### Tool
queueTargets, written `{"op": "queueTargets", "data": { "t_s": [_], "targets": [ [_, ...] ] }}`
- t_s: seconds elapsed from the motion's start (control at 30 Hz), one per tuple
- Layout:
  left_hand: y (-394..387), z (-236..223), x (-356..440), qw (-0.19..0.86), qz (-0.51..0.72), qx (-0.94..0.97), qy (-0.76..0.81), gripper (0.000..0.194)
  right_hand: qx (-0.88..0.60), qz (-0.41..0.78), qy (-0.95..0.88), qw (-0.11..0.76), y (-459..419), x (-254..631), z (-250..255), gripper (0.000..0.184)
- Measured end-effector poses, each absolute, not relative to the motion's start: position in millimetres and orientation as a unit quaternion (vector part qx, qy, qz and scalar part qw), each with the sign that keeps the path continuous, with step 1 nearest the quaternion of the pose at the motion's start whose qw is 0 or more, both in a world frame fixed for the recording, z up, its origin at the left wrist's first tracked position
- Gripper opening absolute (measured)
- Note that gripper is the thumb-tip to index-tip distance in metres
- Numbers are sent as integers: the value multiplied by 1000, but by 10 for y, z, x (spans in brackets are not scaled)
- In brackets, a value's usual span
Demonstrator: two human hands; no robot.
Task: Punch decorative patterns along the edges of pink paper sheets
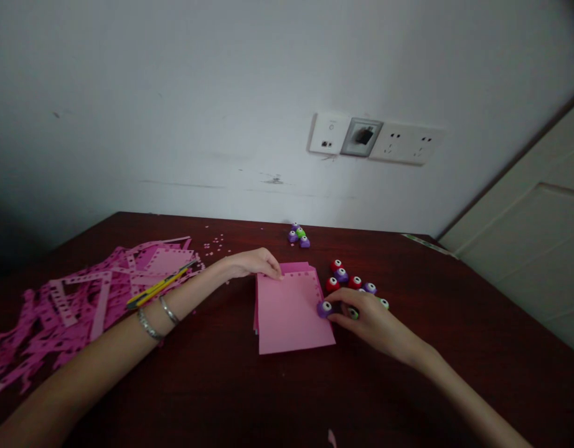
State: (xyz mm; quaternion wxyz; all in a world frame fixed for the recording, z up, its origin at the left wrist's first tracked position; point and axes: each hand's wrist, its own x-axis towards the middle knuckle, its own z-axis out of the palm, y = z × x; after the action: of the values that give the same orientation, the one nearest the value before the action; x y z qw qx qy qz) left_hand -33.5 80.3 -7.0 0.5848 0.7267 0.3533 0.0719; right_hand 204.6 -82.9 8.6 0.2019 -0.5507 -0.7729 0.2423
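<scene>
A pink sheet of paper [294, 314] lies over other pink sheets in front of me, with small punched holes along its top edge and the upper part of its right edge. My left hand [259, 262] pinches the sheet at its upper left corner; two silvery bracelets circle that wrist. At the paper's right edge, my right hand [364, 311] is closed on a small purple craft punch [325, 308] with a white top. Beside and partly behind that hand sit several other punches, among them a red punch [332, 284] and a purple punch [341, 275].
A heap of pink cut strips [100, 292] covers the table's left side, and a yellow utility knife [160, 286] rests on it. Several more punches [300, 234] stand near the wall. Tiny paper bits [215, 242] are scattered around. Wall sockets [406, 144] are above.
</scene>
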Motion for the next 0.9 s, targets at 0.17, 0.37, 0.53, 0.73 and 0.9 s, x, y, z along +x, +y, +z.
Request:
{"op": "queueTargets", "data": {
  "t_s": [0.17, 0.37, 0.53, 0.73, 0.9],
  "targets": [
    [735, -88, -288, 508, 72, 786, 345, 19, -545, 238, -782, 184, -819, 2013, 7, 20],
    [580, -13, -215, 303, 43, 886, 347, 26, -543, 230, -788, 177, -836, 1996, 5, 21],
    [184, 131, -157, 102, 20, 947, 304, 64, -536, 235, -790, 183, -832, 2023, -17, 22],
    [-147, -55, -94, 190, -111, 934, 281, 98, -536, 236, -792, 173, -837, 2045, 0, 21],
    [-153, -145, -66, 186, -129, 931, 287, 102, -532, 239, -798, 154, -839, 2066, 10, 22]
  ]
}}
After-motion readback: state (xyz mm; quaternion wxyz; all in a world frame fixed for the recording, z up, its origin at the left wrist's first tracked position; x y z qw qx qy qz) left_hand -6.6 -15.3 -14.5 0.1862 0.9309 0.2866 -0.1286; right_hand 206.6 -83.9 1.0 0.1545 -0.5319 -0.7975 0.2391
